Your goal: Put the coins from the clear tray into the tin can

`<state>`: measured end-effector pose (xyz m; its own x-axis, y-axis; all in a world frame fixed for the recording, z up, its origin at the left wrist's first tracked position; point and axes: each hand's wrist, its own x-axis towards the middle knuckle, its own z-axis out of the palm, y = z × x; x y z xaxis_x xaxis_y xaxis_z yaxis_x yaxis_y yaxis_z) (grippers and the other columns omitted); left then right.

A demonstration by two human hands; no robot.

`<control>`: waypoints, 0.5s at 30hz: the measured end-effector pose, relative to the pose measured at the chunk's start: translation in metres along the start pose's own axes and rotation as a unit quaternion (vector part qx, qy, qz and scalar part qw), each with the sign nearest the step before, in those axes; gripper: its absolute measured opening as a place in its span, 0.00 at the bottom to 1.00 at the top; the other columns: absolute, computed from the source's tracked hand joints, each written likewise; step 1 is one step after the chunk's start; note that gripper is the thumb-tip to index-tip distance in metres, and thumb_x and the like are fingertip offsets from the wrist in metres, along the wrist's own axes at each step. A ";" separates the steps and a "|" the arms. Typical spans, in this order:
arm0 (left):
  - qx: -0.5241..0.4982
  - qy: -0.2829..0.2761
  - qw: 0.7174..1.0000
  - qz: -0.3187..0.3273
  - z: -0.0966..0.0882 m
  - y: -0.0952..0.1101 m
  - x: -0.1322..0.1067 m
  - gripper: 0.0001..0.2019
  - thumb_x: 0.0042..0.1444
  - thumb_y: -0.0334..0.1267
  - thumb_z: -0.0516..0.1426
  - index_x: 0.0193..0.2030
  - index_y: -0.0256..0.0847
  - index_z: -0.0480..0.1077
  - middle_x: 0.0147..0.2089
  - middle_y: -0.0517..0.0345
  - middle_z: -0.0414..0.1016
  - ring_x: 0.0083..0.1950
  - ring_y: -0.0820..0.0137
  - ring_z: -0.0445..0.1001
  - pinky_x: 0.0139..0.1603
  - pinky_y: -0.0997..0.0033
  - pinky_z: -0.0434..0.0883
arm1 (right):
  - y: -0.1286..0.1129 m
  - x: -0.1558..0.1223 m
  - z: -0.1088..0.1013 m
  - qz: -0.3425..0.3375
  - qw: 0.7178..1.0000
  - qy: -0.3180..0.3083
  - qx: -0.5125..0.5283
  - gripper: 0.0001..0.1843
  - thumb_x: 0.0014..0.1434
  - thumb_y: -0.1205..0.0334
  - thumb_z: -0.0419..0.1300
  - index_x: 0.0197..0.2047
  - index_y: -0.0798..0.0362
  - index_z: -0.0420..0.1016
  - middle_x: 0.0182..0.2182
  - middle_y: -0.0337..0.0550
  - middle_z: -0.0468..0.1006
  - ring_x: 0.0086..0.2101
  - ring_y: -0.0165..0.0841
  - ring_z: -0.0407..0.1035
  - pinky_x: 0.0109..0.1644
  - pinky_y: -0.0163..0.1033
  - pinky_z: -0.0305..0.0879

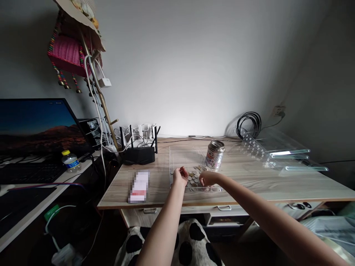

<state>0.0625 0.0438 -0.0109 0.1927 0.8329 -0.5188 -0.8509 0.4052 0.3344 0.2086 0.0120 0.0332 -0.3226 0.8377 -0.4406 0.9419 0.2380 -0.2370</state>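
A clear shallow tray (177, 155) lies on the wooden desk (249, 181) with several coins (195, 174) heaped in its near part. My left hand (180, 175) hovers at the tray's left side, fingers curled round a coin. My right hand (207, 178) rests fingers-down on the coins at the heap's right, pinched together; what it holds is hidden. A tin money-box can (215, 154) with a patterned wrap stands upright just behind the coins.
A black router (139, 153) and tangled chargers sit at the desk's back left. A blurred card (139, 186) lies left of the tray. Clear acrylic racks (277, 153) occupy the back right. A laptop (36, 129) and water bottle (70, 161) stand on the left-hand table.
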 end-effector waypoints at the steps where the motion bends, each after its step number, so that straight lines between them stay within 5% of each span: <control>1: 0.000 -0.002 1.000 0.000 0.000 0.000 0.000 0.08 0.49 0.27 0.46 0.23 0.35 0.62 0.17 0.62 0.60 0.15 0.83 0.59 0.18 0.85 0.62 | 0.001 -0.001 0.000 0.000 1.000 -0.002 0.008 0.09 0.35 0.74 0.57 0.21 0.54 0.74 0.17 0.36 0.72 0.21 0.28 0.66 0.30 0.33 0.63; 6: 0.012 -0.015 1.000 -0.013 0.001 -0.002 -0.002 0.08 0.50 0.28 0.46 0.24 0.35 0.63 0.20 0.58 0.63 0.21 0.78 0.66 0.25 0.79 0.68 | -0.001 -0.004 -0.008 0.002 0.997 0.034 0.065 0.03 0.38 0.68 0.61 0.22 0.56 0.74 0.18 0.37 0.74 0.20 0.26 0.67 0.24 0.29 0.63; 11: 0.034 -0.046 0.997 -0.055 0.003 -0.005 -0.005 0.09 0.53 0.33 0.45 0.28 0.35 0.64 0.26 0.49 0.68 0.30 0.68 0.71 0.30 0.69 0.71 | -0.018 0.011 -0.037 -0.024 0.983 0.148 0.107 0.14 0.49 0.57 0.56 0.35 0.57 0.73 0.29 0.45 0.77 0.27 0.28 0.70 0.28 0.28 0.64; 15: 0.033 -0.069 0.995 -0.059 0.004 -0.004 -0.007 0.09 0.54 0.31 0.44 0.29 0.34 0.64 0.27 0.49 0.68 0.31 0.69 0.71 0.28 0.71 0.70 | -0.019 0.020 -0.054 -0.009 0.977 0.190 0.096 0.13 0.53 0.61 0.53 0.41 0.56 0.72 0.33 0.45 0.76 0.31 0.29 0.70 0.32 0.30 0.65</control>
<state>0.0662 0.0380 -0.0052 0.3585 0.8197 -0.4468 -0.7849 0.5237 0.3311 0.1894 0.0513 0.0755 -0.2466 0.9648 -0.0913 0.8895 0.1879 -0.4165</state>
